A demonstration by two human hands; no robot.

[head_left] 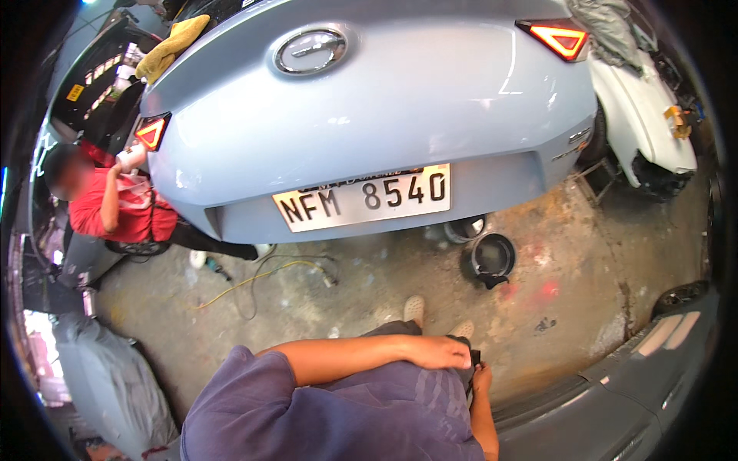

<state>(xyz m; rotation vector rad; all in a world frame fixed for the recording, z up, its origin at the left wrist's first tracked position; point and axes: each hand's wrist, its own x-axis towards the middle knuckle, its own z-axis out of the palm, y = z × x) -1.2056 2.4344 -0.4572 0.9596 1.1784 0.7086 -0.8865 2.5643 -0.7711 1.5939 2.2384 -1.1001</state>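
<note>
My left arm crosses in front of my body, and my left hand (440,352) is at my right hip, its fingers curled near a small black item (475,357). Just below it, my right hand (482,376) is closed beside the same item. What either hand grips there is too small to make out. Ahead of me stands the light blue-grey rear of a car (400,100), with a white licence plate (365,198) and lit red tail lights (561,40). Both hands are apart from the car.
At left, a co-worker in a red shirt (127,203) holds a pale container (131,157) by the tail light. Black buckets (492,257) and a yellow cable (254,276) are on the floor. A dark car (607,407) is close at my right, and a covered shape (111,376) at left.
</note>
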